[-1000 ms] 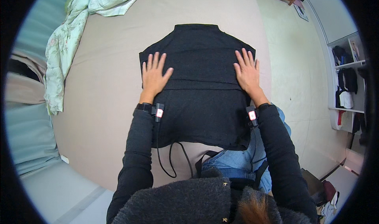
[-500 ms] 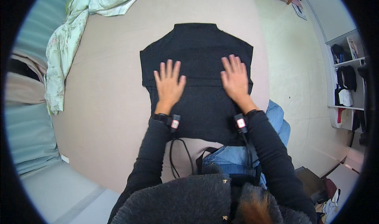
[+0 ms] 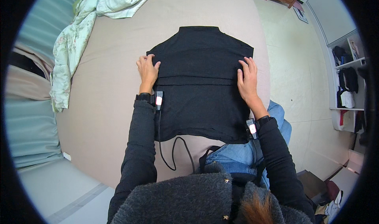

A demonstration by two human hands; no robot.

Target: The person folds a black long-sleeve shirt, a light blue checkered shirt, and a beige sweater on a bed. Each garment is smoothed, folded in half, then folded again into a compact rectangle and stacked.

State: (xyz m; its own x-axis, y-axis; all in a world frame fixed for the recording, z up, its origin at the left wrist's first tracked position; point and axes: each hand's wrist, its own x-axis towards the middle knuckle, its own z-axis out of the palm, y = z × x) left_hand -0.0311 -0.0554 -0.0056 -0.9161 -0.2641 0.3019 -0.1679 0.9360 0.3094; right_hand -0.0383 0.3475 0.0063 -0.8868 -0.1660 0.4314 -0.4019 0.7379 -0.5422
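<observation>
Black garment point(image 3: 199, 80) lies spread flat on the beige bed point(image 3: 106, 105), directly ahead of the person, its collar end pointing away from the body and its hem end toward the knees. Its long axis runs from hem to collar, straight out from the person, and a fold line crosses it from side to side about level with both hands.

Left hand point(image 3: 147, 69) sits at the garment's left edge, near the shoulder corner, fingers curled at the cloth; whether the grip has pinched the edge or only rests on it cannot be told. Right hand point(image 3: 247, 80) lies at the right edge, fingers spread and flat, an open grip pressing down and holding nothing. The body of the garment lies between the two grips, inward from each: to the right of the left grip and to the left of the right one. Both are about equally near to it, each touching its own side.

Beyond the left grip, farther out and to the left, a pale green blanket point(image 3: 75, 38) is heaped along the bed's edge, well apart from the garment. A thin black cable point(image 3: 173, 153) trails from the left wrist across the bed below the hem.
</observation>
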